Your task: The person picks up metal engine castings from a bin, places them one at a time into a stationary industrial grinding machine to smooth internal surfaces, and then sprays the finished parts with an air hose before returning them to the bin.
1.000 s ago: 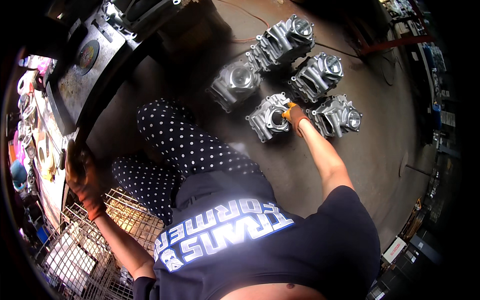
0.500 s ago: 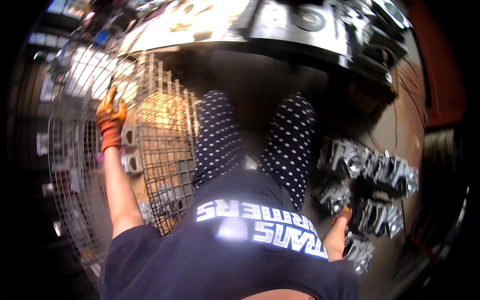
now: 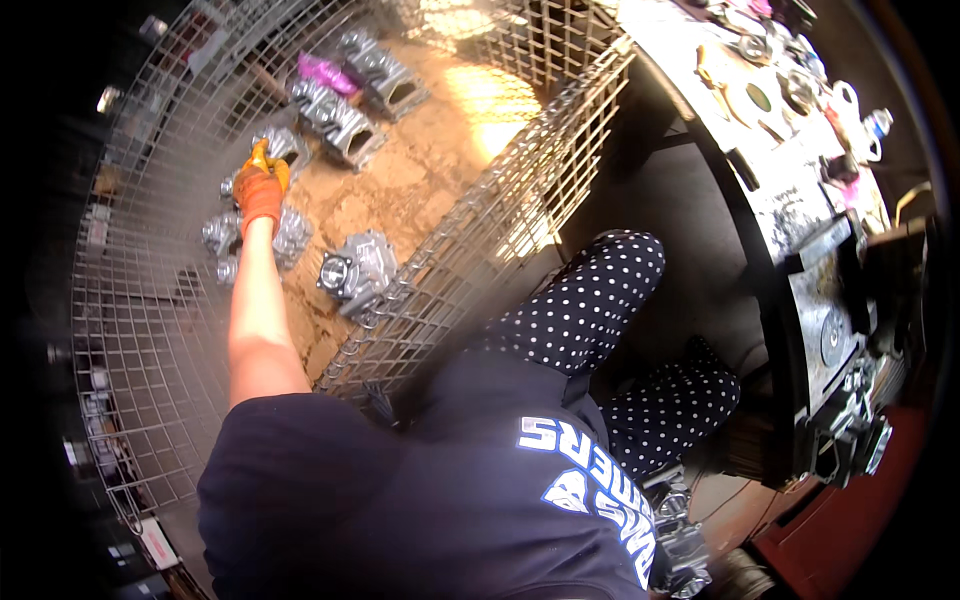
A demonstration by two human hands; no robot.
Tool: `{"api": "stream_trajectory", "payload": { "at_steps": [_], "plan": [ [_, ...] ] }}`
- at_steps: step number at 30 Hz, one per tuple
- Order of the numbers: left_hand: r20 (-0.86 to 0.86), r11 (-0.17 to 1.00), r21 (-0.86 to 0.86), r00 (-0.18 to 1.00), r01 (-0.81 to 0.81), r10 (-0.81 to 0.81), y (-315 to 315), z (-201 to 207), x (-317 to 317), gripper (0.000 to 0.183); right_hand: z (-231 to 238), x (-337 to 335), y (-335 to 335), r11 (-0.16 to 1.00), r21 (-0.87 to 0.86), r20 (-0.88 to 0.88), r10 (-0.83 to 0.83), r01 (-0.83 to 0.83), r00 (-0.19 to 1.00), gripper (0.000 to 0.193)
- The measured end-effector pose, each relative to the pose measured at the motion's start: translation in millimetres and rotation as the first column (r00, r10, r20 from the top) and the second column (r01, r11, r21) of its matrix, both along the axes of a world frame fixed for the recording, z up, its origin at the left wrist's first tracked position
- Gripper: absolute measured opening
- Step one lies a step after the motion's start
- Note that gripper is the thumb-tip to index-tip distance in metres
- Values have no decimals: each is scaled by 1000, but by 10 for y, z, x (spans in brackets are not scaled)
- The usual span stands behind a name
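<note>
My left hand [image 3: 263, 187], in an orange-and-yellow work glove, reaches into a wire mesh basket [image 3: 490, 195]. Its fingers are bent onto a grey cast metal housing [image 3: 291, 147] near the basket's far left side. Below the wrist sits another casting [image 3: 292, 236], partly behind my forearm. Two long housings, one of them nearer the hand [image 3: 340, 127], lie beyond it with square openings facing right. A single housing [image 3: 362, 268] rests closer to me, by the basket's near wall. My right hand is out of view.
Brown board [image 3: 420, 165] lines the basket floor, with a pink wrap [image 3: 327, 73] between castings. At right stands a metal-topped workbench [image 3: 790, 200] carrying parts and bottles. More castings [image 3: 680, 545] lie on the floor at lower right, beside a red surface [image 3: 850, 510].
I have turned left toward the basket, and the bench now appears at right. My left hand has gone from the mesh area onto a housing inside. My right hand has left the view.
</note>
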State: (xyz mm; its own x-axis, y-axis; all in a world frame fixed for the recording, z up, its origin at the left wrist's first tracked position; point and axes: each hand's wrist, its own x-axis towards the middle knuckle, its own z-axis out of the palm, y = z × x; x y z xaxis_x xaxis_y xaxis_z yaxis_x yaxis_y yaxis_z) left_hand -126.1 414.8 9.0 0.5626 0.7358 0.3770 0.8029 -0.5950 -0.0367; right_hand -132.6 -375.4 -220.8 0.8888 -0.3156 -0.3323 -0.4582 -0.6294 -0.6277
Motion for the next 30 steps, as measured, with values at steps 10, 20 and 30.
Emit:
{"api": "stream_trajectory", "payload": {
  "at_steps": [10, 20, 30],
  "plan": [
    [-253, 868, -494, 964, -57, -80, -758, -1285, -1134, 57, 792, -564, -146, 962, -272, -302, -58, -28, 951, 32],
    [-184, 882, -395, 918, 258, -351, -718, -2006, -1281, 73, 1356, -868, -81, 869, -458, -241, -324, 187, 915, 18],
    [288, 841, -430, 933, 328, -217, -381, -892, -453, 65, 1996, 211, 148, 989, -70, 539, -73, 132, 839, 30]
  ]
}}
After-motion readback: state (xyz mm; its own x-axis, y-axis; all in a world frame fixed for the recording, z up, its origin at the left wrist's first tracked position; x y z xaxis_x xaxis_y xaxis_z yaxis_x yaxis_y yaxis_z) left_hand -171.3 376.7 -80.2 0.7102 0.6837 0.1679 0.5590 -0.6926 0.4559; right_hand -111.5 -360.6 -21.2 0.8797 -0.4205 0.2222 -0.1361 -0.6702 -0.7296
